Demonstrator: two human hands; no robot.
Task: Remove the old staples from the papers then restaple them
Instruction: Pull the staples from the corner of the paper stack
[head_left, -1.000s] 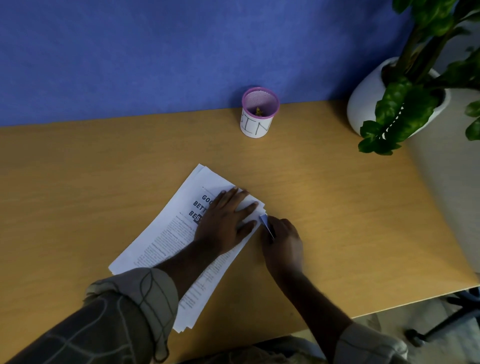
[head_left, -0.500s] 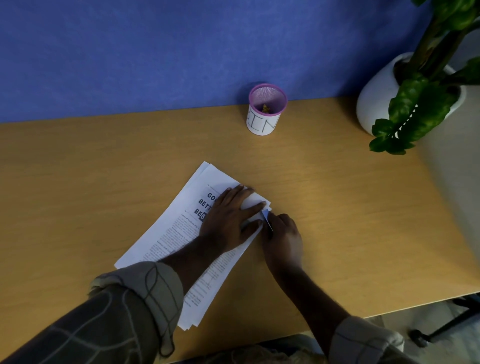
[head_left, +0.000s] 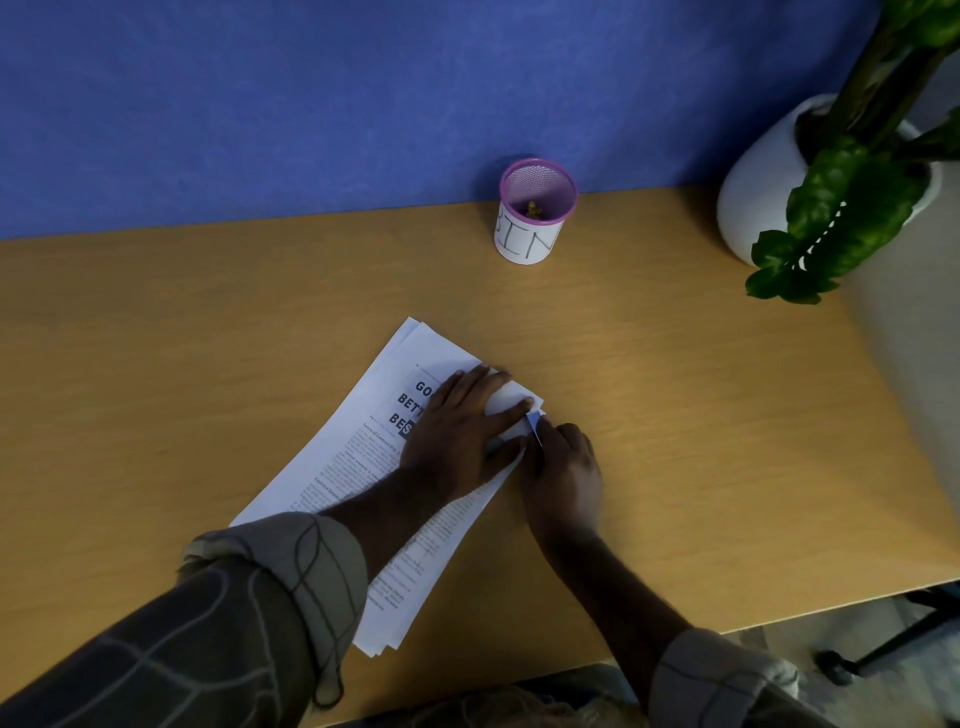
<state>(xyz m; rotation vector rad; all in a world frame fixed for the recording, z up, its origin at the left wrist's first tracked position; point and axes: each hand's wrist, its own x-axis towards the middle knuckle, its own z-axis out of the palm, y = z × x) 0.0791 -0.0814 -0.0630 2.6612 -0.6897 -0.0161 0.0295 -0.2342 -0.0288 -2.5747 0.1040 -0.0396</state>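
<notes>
White printed papers (head_left: 363, 457) lie slanted across the middle of the wooden desk (head_left: 675, 415), the sheets fanned a little at their lower end. Your left hand (head_left: 457, 431) lies flat on the stack's upper right corner, fingers straight and spread, pressing the sheets down rather than gripping them. Your right hand (head_left: 563, 467) sits just beside that corner, fingers curled round a small blue tool (head_left: 535, 428) whose tip touches the paper edge between your left forefinger and thumb. It looks like a staple remover, though too little of it shows to be sure. You seem to be in the first step, prising out an old staple; the staple itself is too small to make out. The next move calls for steady downward pressure from the left hand while the right works the tip under the staple and lifts gently, so the corner does not tear. In the upper middle of the frame stands a pink mesh cup (head_left: 535, 213) marked BIN — likely where the pulled staple goes. No stapler is in view, so you will have to fetch one before restapling.
</notes>
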